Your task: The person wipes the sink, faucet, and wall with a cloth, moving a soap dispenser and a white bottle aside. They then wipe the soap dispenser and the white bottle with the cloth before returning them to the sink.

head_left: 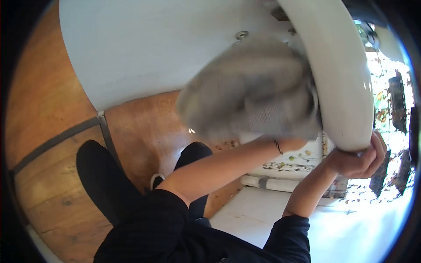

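A grey-beige cloth (254, 92), bunched and smeared by motion, hangs against the inner side of a smooth white curved rim (337, 70) that looks like a washbasin's edge. My left hand (297, 143), past a dark braided bracelet (278, 147), reaches into the cloth's lower edge. The cloth hides its fingers, though the cloth appears held up by it. At the near end of the rim, my right hand (362, 160) is closed, its fingers curled round the edge. Both forearms are bare below black sleeves.
Behind the cloth stands a white wall (131, 48) with a round metal fitting (241, 35). Wooden flooring (136, 127) with a dark strip (57, 142) lies left, beside my black-clad legs (98, 175). A white pipe (272, 183) runs below my arms. Bright foliage shows at right.
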Demonstrator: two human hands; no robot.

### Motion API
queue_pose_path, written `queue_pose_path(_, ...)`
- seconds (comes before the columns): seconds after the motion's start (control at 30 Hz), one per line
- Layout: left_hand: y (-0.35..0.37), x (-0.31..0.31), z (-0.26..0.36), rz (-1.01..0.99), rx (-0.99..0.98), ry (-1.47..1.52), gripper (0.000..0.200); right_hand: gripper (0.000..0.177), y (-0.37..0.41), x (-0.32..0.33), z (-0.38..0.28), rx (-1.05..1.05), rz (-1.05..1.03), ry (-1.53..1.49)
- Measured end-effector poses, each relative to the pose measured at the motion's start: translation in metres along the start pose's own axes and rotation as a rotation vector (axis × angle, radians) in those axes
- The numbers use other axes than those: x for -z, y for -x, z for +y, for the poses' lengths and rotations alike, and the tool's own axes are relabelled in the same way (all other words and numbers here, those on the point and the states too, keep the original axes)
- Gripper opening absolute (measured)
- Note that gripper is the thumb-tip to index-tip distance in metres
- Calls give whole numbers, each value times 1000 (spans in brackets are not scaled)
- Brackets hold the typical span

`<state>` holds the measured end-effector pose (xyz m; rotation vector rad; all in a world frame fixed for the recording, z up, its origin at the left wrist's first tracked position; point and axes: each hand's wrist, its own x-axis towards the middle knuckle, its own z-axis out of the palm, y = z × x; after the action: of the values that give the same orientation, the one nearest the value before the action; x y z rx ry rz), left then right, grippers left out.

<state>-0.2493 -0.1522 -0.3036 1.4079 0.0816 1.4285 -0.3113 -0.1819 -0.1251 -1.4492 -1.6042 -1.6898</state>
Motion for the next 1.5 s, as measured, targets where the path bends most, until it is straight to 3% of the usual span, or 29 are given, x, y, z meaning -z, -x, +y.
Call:
queue_pose_path(0.1, 55, -4, -9, -494, 348, 126, 35, 35, 11, -7, -14, -58, 35, -90)
queue_pose_path(0.23, 87, 14, -12, -881, 578, 84, 36, 33, 63, -7, -25, -85, 148, -213)
queue_pose_path(0.3, 93, 30, -16, -1025, 580, -6, 36, 37, 106, 35, -37, -397, -177, 37)
queue_pose_path(0.37, 99, 57, -17, -1123, 753, -360, 33, 40, 197, 56, -55, -1080, -436, -8)
queue_pose_path(0.4, 91, 66, -6, -1004, 646, -335, 29, 42, 258, 58, -77, -1448, -328, -180)
queue_pose_path(0.43, 92, 70, -1, -1072, 617, -396, 29, 44, 296, 55, -102, -1797, -192, -382)
queue_pose_path(0.47, 96, 69, 1, -1024, 390, -402, 27, 44, 288, 54, -115, -1852, -106, -393)
queue_pose_path(0.5, 98, 72, 4, -980, 164, -383, 26, 46, 267, 58, -123, -2113, 166, -897)
queue_pose_path(0.53, 93, 81, 18, -1063, 142, -418, 26, 48, 256, 59, -135, -2255, 494, -1444)
queue_pose_path(0.6, 61, 88, 78, -1216, -495, -1074, 24, 51, 256, 33, -126, -2074, 780, -1728)
queue_pose_path(0.67, 23, 85, 133, -1188, -309, -1028, 20, 51, 229, 12, -107, -1937, 1020, -1716)
queue_pose_path(0.7, 13, 100, 141, -1017, -452, -831, 16, 51, 216, 1, -99, -1653, 1094, -1970)
queue_pose_path(0.73, -3, 115, 158, -986, -481, -679, 12, 51, 203, -9, -93, -1338, 1137, -2193)
queue_pose_path(0.8, -43, 142, 191, -821, -870, -587, 17, 54, 170, -34, -98, -1424, 1446, -2049)
queue_pose_path(0.83, -64, 142, 194, -713, -1052, -536, 18, 54, 146, -40, -100, -1387, 1482, -2056)
queue_pose_path(0.87, -83, 140, 194, -597, -1226, -471, 22, 59, 120, -41, -104, -1455, 1489, -1782)
queue_pose_path(0.9, -103, 138, 197, -565, -1189, -600, 24, 66, 99, -42, -106, -1510, 1474, -1507)
queue_pose_path(0.93, -116, 136, 198, -529, -1141, -730, 26, 66, 86, -47, -110, -1496, 1494, -1509)
queue_pose_path(1.0, -128, 130, 193, -532, -1056, -812, 27, 80, 71, -61, -116, -1428, 1100, -1038)
queue_pose_path(1.03, -131, 130, 188, -528, -957, -891, 29, 80, 67, -67, -112, -1424, 1115, -1041)
queue_pose_path(1.13, -135, 140, 160, -560, -985, -839, 36, 80, 70, -73, -62, -1430, 1091, -680)
queue_pose_path(1.2, -138, 146, 149, -562, -972, -801, 49, 75, 92, -65, 17, -1507, 1120, -624)
queue_pose_path(1.23, -136, 142, 151, -558, -972, -824, 49, 72, 111, -66, 64, -1520, 1249, -738)
queue_pose_path(1.3, -134, 129, 155, -595, -972, -783, 56, 71, 147, -52, 130, -1635, 1243, -892)
queue_pose_path(1.33, -140, 134, 152, -629, -980, -819, 58, 71, 154, -53, 145, -1553, 1275, -1019)
queue_pose_path(1.37, -142, 136, 150, -624, -982, -824, 58, 71, 152, -67, 138, -1550, 1274, -1026)
queue_pose_path(1.43, -139, 132, 147, -586, -965, -768, 59, 71, 122, -67, 82, -1540, 1153, -703)
queue_pose_path(1.5, -140, 134, 146, -588, -962, -772, 60, 72, 90, -63, -6, -1262, 896, -394)
